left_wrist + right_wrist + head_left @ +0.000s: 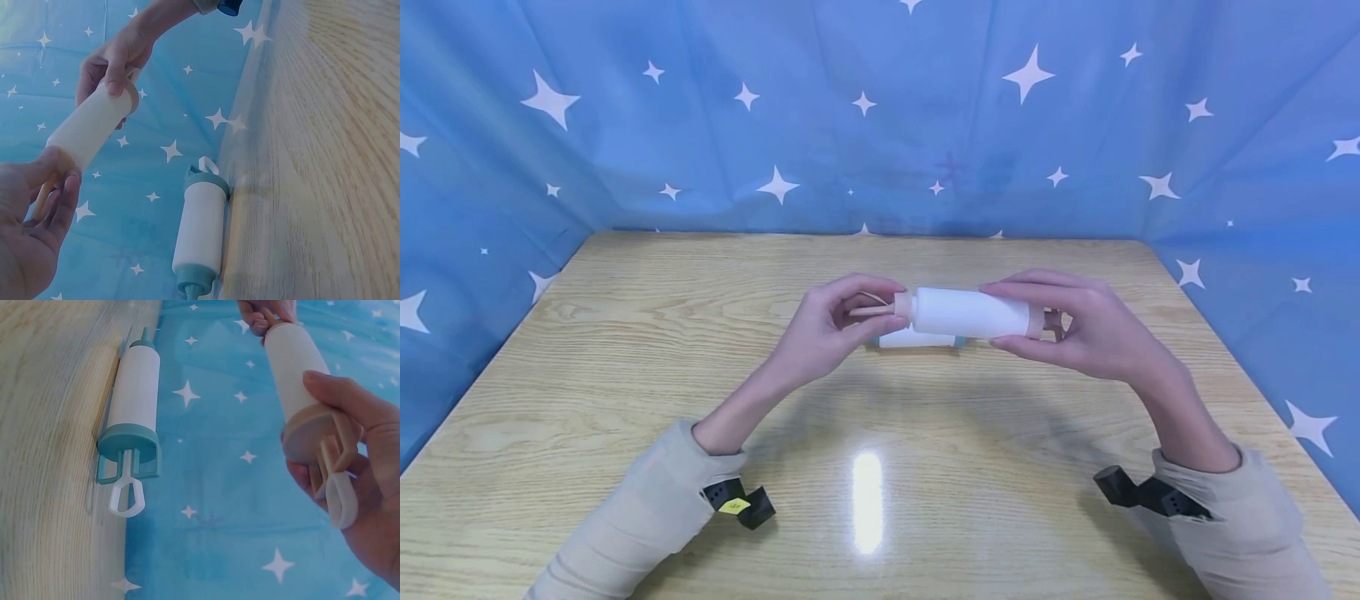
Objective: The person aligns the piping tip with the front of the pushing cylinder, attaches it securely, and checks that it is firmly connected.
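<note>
Held above the table in the head view is a syringe-like dispenser with a white barrel (970, 312) and tan end caps. My left hand (820, 333) pinches its tan nozzle-end cap between thumb and fingers; the slim nozzle points back into the palm. At the other end, my right hand (1082, 321) grips the barrel beside the tan handle cap. A white plunger ring (342, 501) hangs from that cap, near the right palm in the right wrist view. Behind the held one lies a matching dispenser with teal caps (200, 225), partly hidden in the head view.
The wood-grain table (647, 367) extends around and below both hands. A blue curtain with white stars (880, 142) stands along the back and sides. Each sleeve carries a black wrist camera (1157, 493). A bright light reflection (868, 500) shows on the table front.
</note>
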Demonstrator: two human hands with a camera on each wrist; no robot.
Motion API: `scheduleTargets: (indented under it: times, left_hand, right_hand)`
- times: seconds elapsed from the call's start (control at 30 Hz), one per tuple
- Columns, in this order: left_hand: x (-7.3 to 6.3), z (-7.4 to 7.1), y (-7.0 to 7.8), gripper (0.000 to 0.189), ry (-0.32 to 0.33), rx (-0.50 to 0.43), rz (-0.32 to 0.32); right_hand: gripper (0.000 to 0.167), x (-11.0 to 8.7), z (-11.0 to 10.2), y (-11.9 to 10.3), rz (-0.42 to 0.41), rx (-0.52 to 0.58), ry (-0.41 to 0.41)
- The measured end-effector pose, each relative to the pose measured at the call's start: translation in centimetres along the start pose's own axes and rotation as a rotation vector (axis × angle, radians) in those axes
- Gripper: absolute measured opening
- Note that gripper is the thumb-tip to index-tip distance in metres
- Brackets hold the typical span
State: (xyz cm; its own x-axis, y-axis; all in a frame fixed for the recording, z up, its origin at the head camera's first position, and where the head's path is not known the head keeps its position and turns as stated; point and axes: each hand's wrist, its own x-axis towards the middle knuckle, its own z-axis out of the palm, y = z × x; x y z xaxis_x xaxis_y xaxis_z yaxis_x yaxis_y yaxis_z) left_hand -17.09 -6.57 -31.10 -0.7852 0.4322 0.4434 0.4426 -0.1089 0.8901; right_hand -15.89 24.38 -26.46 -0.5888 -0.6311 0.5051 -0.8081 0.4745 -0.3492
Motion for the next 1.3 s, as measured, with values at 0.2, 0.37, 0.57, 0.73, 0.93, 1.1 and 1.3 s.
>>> scheduleTargets:
  times: [0.2,0.37,0.57,0.73,0.93,1.1,1.3]
  left_hand:
    - [-0.02,0.0,-0.12,0.033,-0.016,0.007,0.048]
    - [0.0,0.0,-0.14,0.034,-0.014,-0.009,0.057]
    - [-0.03,0.0,-0.07,0.031,0.004,-0.005,0.051]
    - [-0.11,-0.05,0.11,0.027,0.017,0.013,0.041]
    - [-0.01,0.08,0.05,0.028,0.03,0.008,0.055]
    - [0.07,0.11,0.01,0.032,0.032,0.005,0.046]
    - [0.03,0.02,0.11,0.032,0.012,-0.001,-0.025]
  right_hand:
    - [0.057,0.13,0.16,0.15,-0.019,0.007,-0.013]
    - [0.056,0.12,0.22,0.19,-0.018,0.002,-0.004]
    - [0.055,0.18,0.22,0.04,-0.01,-0.006,0.0]
    - [0.056,0.23,0.29,-0.04,-0.013,-0.003,0.006]
    - [0.057,0.27,0.33,-0.1,-0.016,0.001,0.011]
    - [0.056,0.17,0.24,-0.07,-0.013,0.002,0.012]
    - [0.051,0.15,0.12,0.05,-0.033,0.002,0.022]
